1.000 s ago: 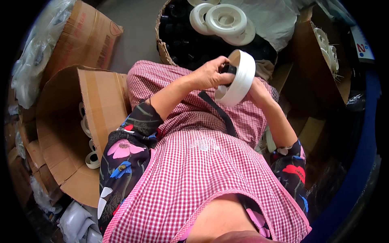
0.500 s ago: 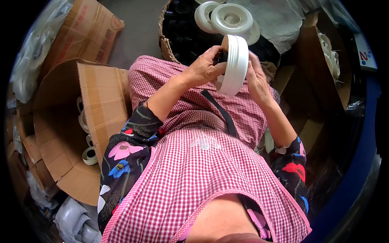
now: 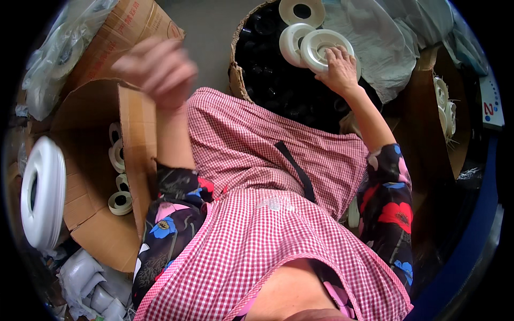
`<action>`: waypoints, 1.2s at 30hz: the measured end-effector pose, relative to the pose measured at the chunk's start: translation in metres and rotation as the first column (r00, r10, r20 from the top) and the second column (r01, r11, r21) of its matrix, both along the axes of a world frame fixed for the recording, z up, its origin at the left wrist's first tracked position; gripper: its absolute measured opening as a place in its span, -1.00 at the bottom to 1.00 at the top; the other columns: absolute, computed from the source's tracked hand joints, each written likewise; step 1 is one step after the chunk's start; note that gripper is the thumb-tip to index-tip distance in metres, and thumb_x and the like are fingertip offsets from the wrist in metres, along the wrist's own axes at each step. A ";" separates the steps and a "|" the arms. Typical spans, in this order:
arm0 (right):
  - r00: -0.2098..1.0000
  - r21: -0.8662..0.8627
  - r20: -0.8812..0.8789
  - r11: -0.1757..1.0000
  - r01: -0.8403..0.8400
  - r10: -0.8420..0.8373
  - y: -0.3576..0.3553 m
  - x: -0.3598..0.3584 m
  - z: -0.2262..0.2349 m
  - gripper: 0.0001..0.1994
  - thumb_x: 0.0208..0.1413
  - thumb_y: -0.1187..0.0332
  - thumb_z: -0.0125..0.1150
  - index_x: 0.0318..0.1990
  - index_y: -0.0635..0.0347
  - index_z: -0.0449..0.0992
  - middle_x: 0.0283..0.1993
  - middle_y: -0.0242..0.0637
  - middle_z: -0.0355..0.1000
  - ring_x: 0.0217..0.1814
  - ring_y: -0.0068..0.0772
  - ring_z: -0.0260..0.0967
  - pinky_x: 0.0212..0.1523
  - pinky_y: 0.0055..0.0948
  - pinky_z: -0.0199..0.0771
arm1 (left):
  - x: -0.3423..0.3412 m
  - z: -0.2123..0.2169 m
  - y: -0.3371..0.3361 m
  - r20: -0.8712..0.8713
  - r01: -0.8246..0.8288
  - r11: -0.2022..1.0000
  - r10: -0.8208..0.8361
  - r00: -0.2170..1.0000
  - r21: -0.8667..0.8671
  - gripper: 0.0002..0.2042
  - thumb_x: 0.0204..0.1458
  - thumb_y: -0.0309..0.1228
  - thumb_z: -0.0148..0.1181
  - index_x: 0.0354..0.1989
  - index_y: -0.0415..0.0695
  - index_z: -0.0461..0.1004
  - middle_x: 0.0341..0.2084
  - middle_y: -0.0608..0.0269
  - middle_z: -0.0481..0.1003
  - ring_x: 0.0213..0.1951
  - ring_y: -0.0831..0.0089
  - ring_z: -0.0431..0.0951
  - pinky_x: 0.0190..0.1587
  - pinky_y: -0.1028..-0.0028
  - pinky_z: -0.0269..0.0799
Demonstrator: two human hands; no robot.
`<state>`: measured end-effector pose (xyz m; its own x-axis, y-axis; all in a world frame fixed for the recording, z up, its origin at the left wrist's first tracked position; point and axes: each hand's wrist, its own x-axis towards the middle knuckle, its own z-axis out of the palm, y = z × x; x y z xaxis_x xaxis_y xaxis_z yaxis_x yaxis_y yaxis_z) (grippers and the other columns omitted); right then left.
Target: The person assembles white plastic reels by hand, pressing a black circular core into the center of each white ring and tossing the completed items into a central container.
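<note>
Reaching forward, the right hand [image 3: 338,68] rests its spread fingers on a white plastic spool [image 3: 324,49], round and flat with a raised rim, lying face-up atop a bin [image 3: 235,69] of black parts. Blurred, the left hand [image 3: 156,68] hangs loosely open and empty, farther from that spool. Another white spool [image 3: 43,193] stands on edge far left, near a cardboard box [image 3: 91,160].

A red-and-white checked apron [image 3: 257,235] fills the frame's centre, over black sleeves [image 3: 388,203] with red, pink and blue flowers. White plastic reels [image 3: 326,49] sit at upper centre on black parts [image 3: 278,75]; brown cardboard boxes [image 3: 91,176] fill the left.
</note>
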<state>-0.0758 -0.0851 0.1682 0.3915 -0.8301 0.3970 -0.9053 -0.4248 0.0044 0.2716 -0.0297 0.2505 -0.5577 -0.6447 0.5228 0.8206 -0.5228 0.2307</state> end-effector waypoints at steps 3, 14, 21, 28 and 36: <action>0.978 0.159 -0.209 0.987 0.035 -0.001 -0.009 -0.002 0.015 -0.44 -0.28 0.16 0.40 -0.07 0.20 0.43 0.00 -0.17 0.35 0.32 -0.13 -0.01 0.28 -0.02 -0.15 | -0.056 -0.013 -0.023 0.863 -0.503 0.720 0.491 -0.119 -0.479 -0.57 0.11 -0.13 0.07 0.08 -0.11 0.36 0.01 0.13 0.41 -0.03 0.28 0.45 -0.04 0.36 0.40; 0.329 0.551 0.825 0.784 -0.285 -0.460 0.126 -0.035 0.040 -0.47 -0.14 0.22 0.37 -0.04 0.37 0.41 -0.22 -0.21 0.46 -0.18 -0.44 0.40 -0.08 -0.45 0.36 | -0.100 -0.163 -0.111 0.124 0.327 0.748 0.476 -0.871 -0.578 -0.67 -0.05 -0.40 0.05 -0.04 -0.12 0.42 -0.04 0.08 0.40 0.10 0.14 0.31 0.15 0.17 0.16; 0.013 0.507 0.828 0.737 -0.448 -0.561 0.150 -0.027 0.020 -0.51 -0.01 0.20 0.25 0.00 0.38 0.39 -0.16 -0.24 0.46 -0.14 -0.49 0.38 -0.05 -0.50 0.34 | -0.094 -0.185 -0.095 0.379 0.264 0.880 0.417 -0.826 -0.395 -0.59 -0.10 -0.22 0.23 -0.06 -0.13 0.48 -0.01 -0.02 0.42 0.08 0.09 0.39 0.10 0.24 0.30; -0.065 0.509 0.787 0.705 -0.495 -0.614 0.159 -0.014 0.017 -0.45 -0.03 0.16 0.29 0.04 0.37 0.36 -0.10 -0.24 0.43 -0.06 -0.45 0.36 0.02 -0.46 0.30 | -0.101 -0.201 -0.077 0.471 0.143 0.877 0.376 -0.798 -0.458 -0.58 -0.12 -0.07 0.25 -0.13 -0.05 0.50 -0.08 0.06 0.48 0.00 0.11 0.45 0.04 0.24 0.36; -0.155 0.410 0.715 0.588 -0.697 -0.682 0.166 -0.027 0.000 -0.26 -0.02 0.06 0.28 0.21 0.35 0.14 0.10 -0.13 0.29 0.14 -0.27 0.26 0.14 -0.30 0.26 | -0.137 -0.101 0.016 0.761 -0.109 0.764 0.598 -0.253 -0.636 -0.64 -0.09 -0.23 0.25 -0.19 -0.24 0.47 -0.20 0.03 0.46 -0.15 0.29 0.48 -0.10 0.37 0.41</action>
